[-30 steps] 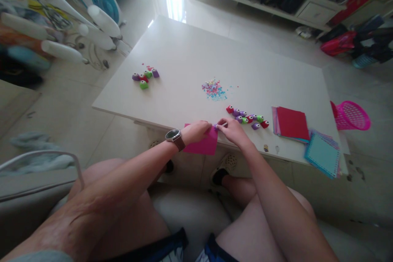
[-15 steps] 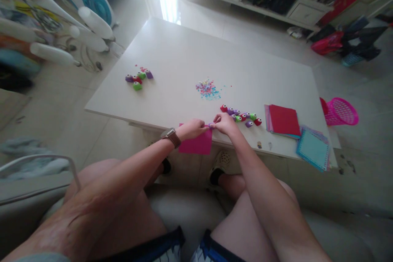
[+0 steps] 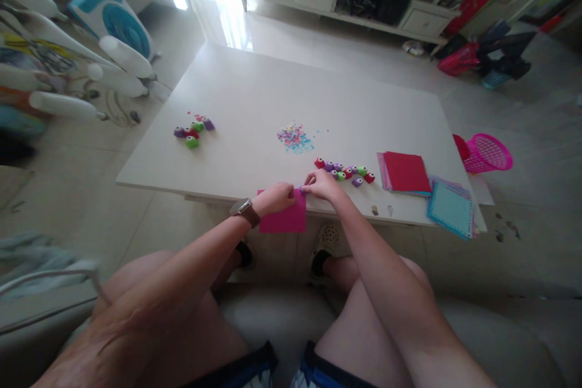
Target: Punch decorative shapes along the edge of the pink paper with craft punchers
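A bright pink sheet of paper (image 3: pixel 282 222) hangs over the table's near edge. My left hand (image 3: pixel 278 196), with a watch at its wrist, is closed on the sheet's upper part. At the sheet's upper right corner, my right hand (image 3: pixel 321 184) pinches a small purple paper punch (image 3: pixel 301 190), which is partly covered by the fingers. Just beyond that hand lies a cluster of small red, purple and green paper punches (image 3: pixel 348 172). Tiny punched paper pieces (image 3: pixel 295 137) form a colourful pile mid-table.
More paper punches (image 3: pixel 191 133) sit on the left of the white table (image 3: pixel 245 97), beside red paper bits. To the right are a stack of red paper (image 3: pixel 407 173) and light blue sheets (image 3: pixel 451 208). A pink basket (image 3: pixel 489 153) stands past the table's right end.
The view has shifted, so the table sits further left. My left fingers have drawn back slightly from the purple punch; my right hand still pinches it at the sheet's corner.
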Demonstrator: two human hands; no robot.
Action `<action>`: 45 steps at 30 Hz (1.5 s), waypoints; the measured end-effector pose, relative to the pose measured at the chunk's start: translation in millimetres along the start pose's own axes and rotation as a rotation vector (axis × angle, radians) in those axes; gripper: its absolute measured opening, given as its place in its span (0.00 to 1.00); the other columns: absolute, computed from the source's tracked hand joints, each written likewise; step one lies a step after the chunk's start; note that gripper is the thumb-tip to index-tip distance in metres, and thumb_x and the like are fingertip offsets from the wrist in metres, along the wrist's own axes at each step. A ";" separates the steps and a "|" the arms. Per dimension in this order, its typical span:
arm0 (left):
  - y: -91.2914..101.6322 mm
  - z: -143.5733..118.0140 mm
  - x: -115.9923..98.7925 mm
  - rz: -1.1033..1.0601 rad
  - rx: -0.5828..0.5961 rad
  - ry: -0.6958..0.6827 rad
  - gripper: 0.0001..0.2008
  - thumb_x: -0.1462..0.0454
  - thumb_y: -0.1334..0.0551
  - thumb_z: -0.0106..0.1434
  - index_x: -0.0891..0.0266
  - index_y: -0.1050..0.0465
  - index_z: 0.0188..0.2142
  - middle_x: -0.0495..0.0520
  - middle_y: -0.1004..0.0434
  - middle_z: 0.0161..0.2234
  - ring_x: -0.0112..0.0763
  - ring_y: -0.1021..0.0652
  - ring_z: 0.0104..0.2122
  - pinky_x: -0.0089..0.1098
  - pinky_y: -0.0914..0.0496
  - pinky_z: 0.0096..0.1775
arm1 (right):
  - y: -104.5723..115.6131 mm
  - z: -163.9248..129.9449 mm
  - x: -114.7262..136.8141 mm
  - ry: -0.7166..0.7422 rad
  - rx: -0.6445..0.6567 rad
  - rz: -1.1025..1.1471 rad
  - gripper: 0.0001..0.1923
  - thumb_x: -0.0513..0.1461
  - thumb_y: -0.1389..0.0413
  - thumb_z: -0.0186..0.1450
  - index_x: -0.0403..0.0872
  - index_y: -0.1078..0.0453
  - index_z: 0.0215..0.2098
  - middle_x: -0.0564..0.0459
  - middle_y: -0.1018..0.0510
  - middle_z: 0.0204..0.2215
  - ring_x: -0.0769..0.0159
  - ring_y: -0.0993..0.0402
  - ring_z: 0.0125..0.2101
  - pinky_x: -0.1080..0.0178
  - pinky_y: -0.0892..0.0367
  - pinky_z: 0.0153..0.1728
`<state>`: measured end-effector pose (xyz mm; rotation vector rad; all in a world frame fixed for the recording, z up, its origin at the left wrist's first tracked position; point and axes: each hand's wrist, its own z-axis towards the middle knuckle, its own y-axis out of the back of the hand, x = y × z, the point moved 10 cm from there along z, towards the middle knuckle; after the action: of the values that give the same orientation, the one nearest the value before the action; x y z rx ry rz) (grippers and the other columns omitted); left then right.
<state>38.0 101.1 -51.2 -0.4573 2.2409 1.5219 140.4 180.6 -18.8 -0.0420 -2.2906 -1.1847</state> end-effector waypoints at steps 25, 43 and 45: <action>13.9 -20.8 -9.3 0.111 0.006 -0.016 0.05 0.64 0.36 0.70 0.63 0.25 0.44 0.63 0.17 0.47 0.44 0.18 0.47 0.37 0.26 0.51 | 29.3 -18.7 -8.7 0.107 -0.127 -0.388 0.18 0.27 0.42 0.65 0.46 0.18 0.49 0.38 0.14 0.51 0.47 0.22 0.55 0.54 0.30 0.53; 14.4 -22.0 -12.8 0.133 0.032 -0.020 0.05 0.67 0.39 0.70 0.64 0.25 0.44 0.63 0.18 0.48 0.44 0.18 0.47 0.38 0.25 0.51 | 20.6 -18.2 14.4 0.219 -0.112 -0.200 0.28 0.32 0.45 0.67 0.47 0.26 0.65 0.39 0.23 0.67 0.47 0.29 0.66 0.43 0.36 0.68; 15.0 -22.5 -13.4 0.130 0.030 -0.022 0.05 0.66 0.39 0.70 0.64 0.25 0.44 0.63 0.18 0.48 0.44 0.18 0.48 0.38 0.26 0.51 | 19.6 -20.6 14.0 0.203 -0.101 -0.255 0.24 0.34 0.45 0.69 0.46 0.24 0.63 0.39 0.21 0.64 0.46 0.27 0.65 0.42 0.36 0.67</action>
<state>39.5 86.1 -25.0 -0.2902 2.3123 1.5463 143.3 173.8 12.0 0.3278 -2.1013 -1.3638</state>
